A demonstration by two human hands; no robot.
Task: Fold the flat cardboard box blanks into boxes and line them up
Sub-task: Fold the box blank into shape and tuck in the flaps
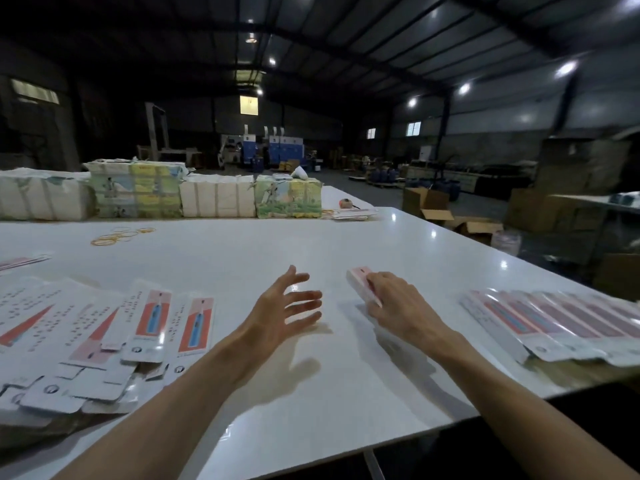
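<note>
Four wrapped bundles [218,200], rubber bands [117,235] beyond pink box [358,277] in right hand [401,303]

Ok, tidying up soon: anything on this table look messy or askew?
The flat blanks on the left lie in a jumbled, overlapping heap at mixed angles; the boxes on the right sit in an even row. Rubber bands lie loose.
</note>
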